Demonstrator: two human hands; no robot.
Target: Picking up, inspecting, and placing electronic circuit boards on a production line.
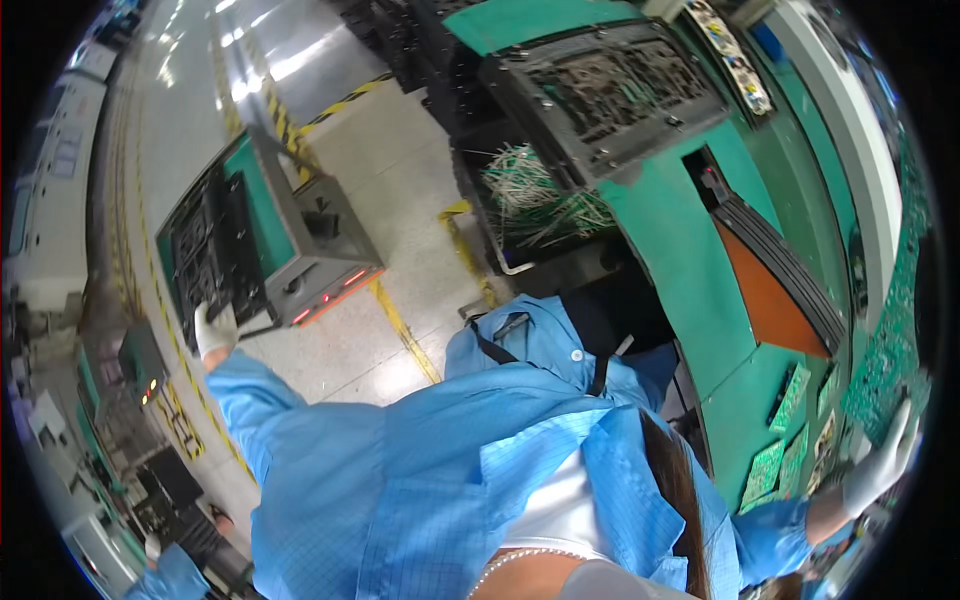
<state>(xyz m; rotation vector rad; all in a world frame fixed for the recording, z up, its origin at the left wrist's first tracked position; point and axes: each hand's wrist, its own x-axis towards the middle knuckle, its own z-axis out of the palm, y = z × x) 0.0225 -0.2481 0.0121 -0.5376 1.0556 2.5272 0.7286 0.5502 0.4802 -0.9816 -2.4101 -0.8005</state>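
Note:
My left hand [215, 330], in a white glove, is far out to the left. Its fingers close over the near end of a black fixture tray [215, 240], which lies on a grey cart with a green top [262, 205]. Out at the right rim, my gloved right hand [880, 465] grips the lower edge of a large green circuit board panel [885, 370] standing tilted. Part of that grip is hidden by the picture's dark rim. Smaller green boards [765, 470] rest on the green bench mat [670, 250] near my right forearm.
A second fixture [620, 85] with cut-outs sits at the far end of the bench. Below it, a black bin [500, 225] holds a heap of thin pale-green strips [525, 185]. Yellow tape [405, 330] marks the floor. Another person's blue sleeve [170, 575] shows at lower left.

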